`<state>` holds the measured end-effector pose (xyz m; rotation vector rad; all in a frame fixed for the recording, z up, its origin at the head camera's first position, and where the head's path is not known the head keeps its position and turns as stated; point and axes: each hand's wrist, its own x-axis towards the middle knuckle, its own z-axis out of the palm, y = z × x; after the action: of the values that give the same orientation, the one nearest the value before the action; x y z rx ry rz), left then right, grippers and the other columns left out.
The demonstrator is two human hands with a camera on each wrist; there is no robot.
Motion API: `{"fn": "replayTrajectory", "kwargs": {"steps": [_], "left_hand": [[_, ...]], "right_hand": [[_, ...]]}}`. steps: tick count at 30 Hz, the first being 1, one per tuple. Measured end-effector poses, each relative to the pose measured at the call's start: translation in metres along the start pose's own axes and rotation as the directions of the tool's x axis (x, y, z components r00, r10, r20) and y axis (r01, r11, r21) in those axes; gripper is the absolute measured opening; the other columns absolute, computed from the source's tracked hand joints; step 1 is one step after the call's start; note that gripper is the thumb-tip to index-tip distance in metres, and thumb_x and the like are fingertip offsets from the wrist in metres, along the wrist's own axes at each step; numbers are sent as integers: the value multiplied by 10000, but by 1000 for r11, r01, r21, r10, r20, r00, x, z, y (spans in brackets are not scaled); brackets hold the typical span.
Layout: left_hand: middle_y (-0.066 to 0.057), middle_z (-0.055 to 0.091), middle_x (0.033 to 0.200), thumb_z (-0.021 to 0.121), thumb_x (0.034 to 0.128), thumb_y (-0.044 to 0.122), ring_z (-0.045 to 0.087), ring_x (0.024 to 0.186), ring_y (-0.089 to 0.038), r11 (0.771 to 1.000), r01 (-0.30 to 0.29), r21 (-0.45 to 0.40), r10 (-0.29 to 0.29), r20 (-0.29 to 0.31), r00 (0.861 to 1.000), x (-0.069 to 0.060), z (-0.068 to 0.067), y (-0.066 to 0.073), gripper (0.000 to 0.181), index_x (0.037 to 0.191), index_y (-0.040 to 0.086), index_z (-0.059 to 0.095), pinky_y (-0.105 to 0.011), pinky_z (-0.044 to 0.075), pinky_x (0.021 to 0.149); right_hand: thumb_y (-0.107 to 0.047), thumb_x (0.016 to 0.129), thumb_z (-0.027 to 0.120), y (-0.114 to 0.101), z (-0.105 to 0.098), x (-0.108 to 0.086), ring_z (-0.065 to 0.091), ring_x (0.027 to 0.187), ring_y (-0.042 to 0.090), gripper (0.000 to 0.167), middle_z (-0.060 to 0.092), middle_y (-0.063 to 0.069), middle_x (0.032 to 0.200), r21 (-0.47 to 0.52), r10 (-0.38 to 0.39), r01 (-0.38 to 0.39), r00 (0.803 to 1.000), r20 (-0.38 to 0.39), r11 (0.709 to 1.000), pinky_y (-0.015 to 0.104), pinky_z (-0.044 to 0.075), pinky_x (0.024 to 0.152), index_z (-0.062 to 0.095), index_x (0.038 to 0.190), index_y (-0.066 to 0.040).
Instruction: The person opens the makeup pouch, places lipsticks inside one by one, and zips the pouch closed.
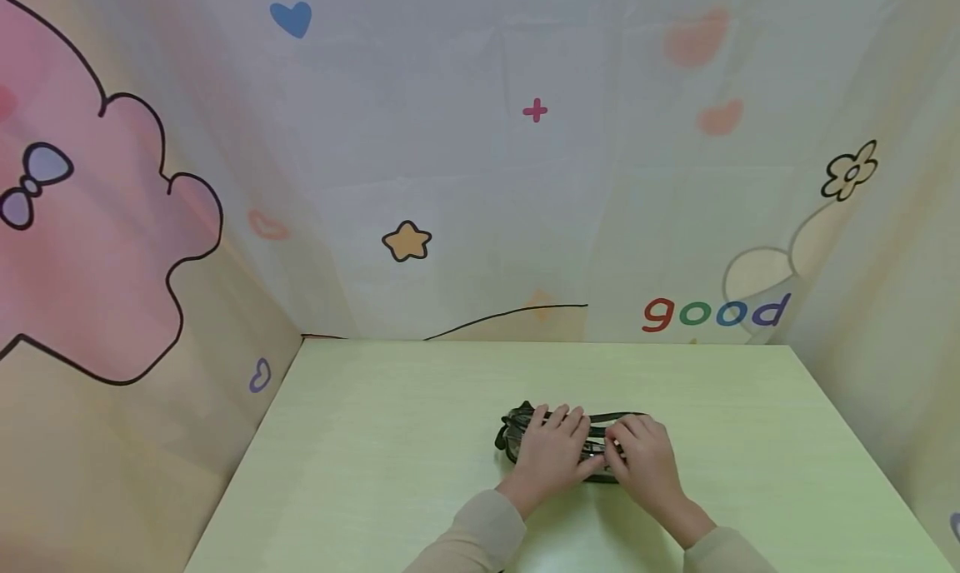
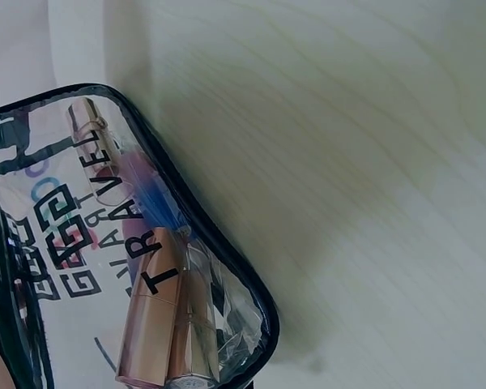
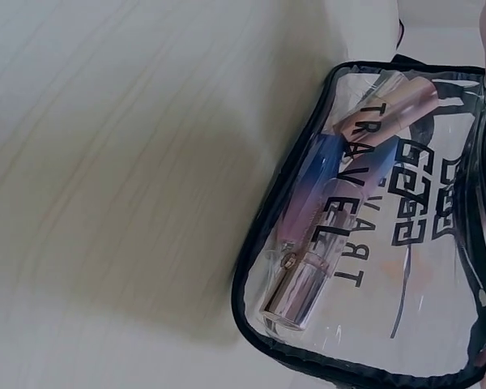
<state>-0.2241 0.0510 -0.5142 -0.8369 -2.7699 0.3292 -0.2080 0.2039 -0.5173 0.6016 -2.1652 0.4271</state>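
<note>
A clear toiletry bag (image 1: 510,444) with black piping lies on the table beneath both hands. In the right wrist view the bag (image 3: 381,316) bears black TRAVEL lettering and a maze-like print. Through its clear wall show rose-gold tubes (image 2: 150,324) and a blue-to-pink item (image 3: 312,182). My left hand (image 1: 553,452) rests over the bag's left and middle part, fingers extended towards its far edge, thumb pointing right. Near the right end, my right hand (image 1: 647,463) pinches the bag's top with bent fingers; the exact spot under the fingertips is hidden.
The pale green table (image 1: 337,456) extends around the bag on every side. Behind it hangs a printed curtain (image 1: 465,181) with hearts, a star and the word good; more printed cloth (image 1: 900,306) flanks the table's sides.
</note>
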Motion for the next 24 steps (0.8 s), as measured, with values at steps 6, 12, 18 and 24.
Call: {"fn": "replayTrajectory", "kwargs": {"steps": [6,12,18,24], "left_hand": [[106,374,1378,156,863,633,354,1264,-91,1000,3,-7,-3,-6,1000,-1,0,-2,629,1331,274,377,-368,284,1028],[102,385,1372,146,866,628,367,1256,-91,1000,-10,-25,10,-32,999,-3,-3,-7,629,1326,271,387,-369,297,1024],[86,407,1363,166,868,621,388,1244,-95,993,-48,-107,37,-105,994,-7,-4,-22,631,1314,252,418,-374,308,1018],[72,435,1343,260,869,605,376,1253,-108,982,-52,-184,17,-186,982,-14,7,-43,597,1279,224,468,-373,307,1007]], "right_hand": [[-70,642,600,-5,3,4,483,664,202,43,534,8,668,15,8,-8,1000,11,1000,349,377,594,571,637,-101],[-50,645,622,-6,2,4,492,668,190,79,542,1,672,39,30,-31,999,22,999,343,383,590,567,638,-106],[-45,641,649,-5,0,3,478,666,168,109,539,-10,679,41,45,-47,998,45,998,330,373,573,568,651,-117],[-63,645,639,-4,0,2,489,683,185,91,534,-14,682,37,45,-47,999,29,998,326,368,563,572,646,-125]]}}
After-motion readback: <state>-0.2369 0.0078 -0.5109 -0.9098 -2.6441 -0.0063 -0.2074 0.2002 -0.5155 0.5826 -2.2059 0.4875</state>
